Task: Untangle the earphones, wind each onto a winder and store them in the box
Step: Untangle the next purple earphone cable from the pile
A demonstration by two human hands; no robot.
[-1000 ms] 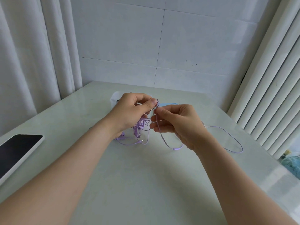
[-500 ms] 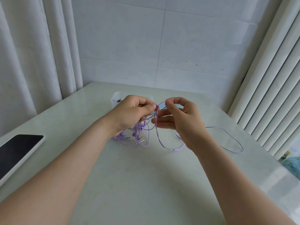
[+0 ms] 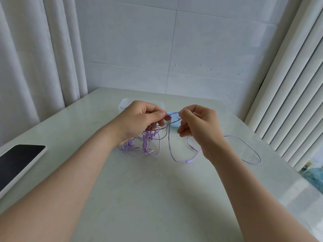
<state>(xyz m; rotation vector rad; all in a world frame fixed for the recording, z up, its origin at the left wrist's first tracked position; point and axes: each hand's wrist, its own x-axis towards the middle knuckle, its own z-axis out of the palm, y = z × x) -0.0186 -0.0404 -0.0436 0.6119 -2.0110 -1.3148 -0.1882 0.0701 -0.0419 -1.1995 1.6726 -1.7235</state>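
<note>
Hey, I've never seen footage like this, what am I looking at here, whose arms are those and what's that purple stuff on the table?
There is no machine here. The single picture comes from a camera worn on a person's head, looking forward and down, so the two bare arms reaching in are the wearer's own.

The left hand and the right hand each pinch a strand of the purple earphones, a tangled bunch of thin cables. Most of the tangle hangs below the left hand down onto the pale table; one long loop trails off to the right.

Behind the hands stand a clear box and a light blue winder, both partly hidden. A phone with a dark screen lies at the left edge.
</note>
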